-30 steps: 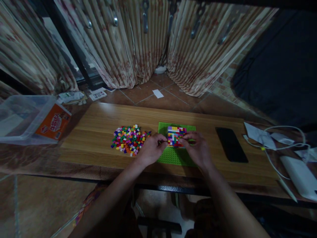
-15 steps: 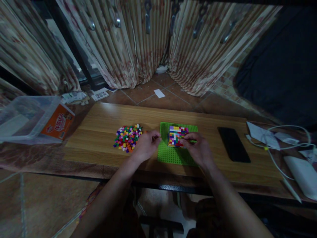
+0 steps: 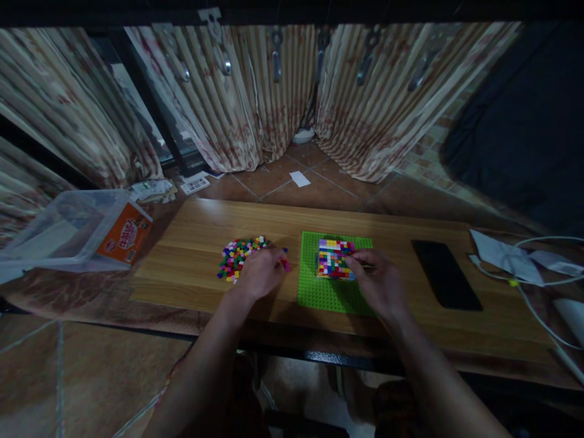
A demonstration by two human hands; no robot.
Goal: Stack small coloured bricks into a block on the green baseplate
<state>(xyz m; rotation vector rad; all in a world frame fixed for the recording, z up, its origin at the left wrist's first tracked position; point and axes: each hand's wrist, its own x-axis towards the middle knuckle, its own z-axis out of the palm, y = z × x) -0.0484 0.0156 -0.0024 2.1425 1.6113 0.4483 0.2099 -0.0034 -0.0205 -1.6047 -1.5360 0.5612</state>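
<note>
A green studded baseplate [image 3: 319,292] lies on the wooden board [image 3: 191,243]. On its far half stands a square block of many-coloured small bricks [image 3: 334,258]. My right hand [image 3: 378,283] rests on the plate with its fingertips against the block's right side. A heap of loose coloured bricks [image 3: 236,257] lies left of the plate. My left hand [image 3: 260,274] sits on the right part of that heap, fingers curled down over the bricks; whether it holds one is hidden.
A black phone [image 3: 444,281] lies flat right of the baseplate. White cables and papers [image 3: 506,258] are at the far right. A clear plastic box [image 3: 68,228] with an orange packet stands at the left. Curtains hang behind the board.
My left hand has moved left, from the block's side on the plate onto the loose brick heap. My right hand stays at the block. The camera has shifted a little.
</note>
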